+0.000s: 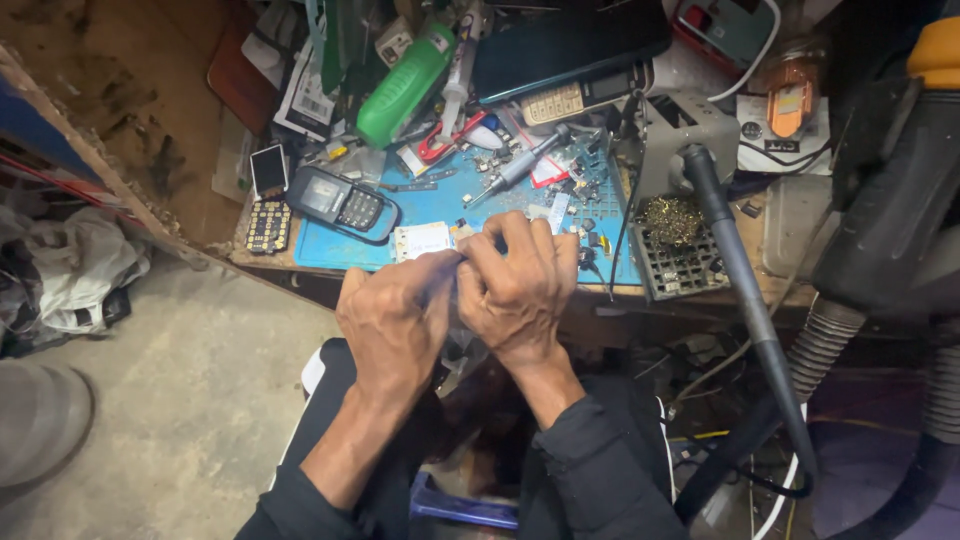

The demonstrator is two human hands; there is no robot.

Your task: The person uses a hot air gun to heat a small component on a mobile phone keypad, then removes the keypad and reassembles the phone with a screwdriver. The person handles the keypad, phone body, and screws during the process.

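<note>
I see my left hand [395, 325] and right hand [520, 285] pressed together at the surface [440, 205] edge, each grip pinching a small part hidden between them, near the white circuit board [422, 240].

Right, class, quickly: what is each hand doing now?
Left hand: fingers pinched shut on something small, hidden.
Right hand: curled closed against it; contents cannot be told.

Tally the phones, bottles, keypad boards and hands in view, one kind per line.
Phones: 3, black keypad phone, beige keypad phone, dark smartphone
Green bottle: 1
Keypad board: 1
Hands: 2, left hand, right hand
Total: 7
</note>
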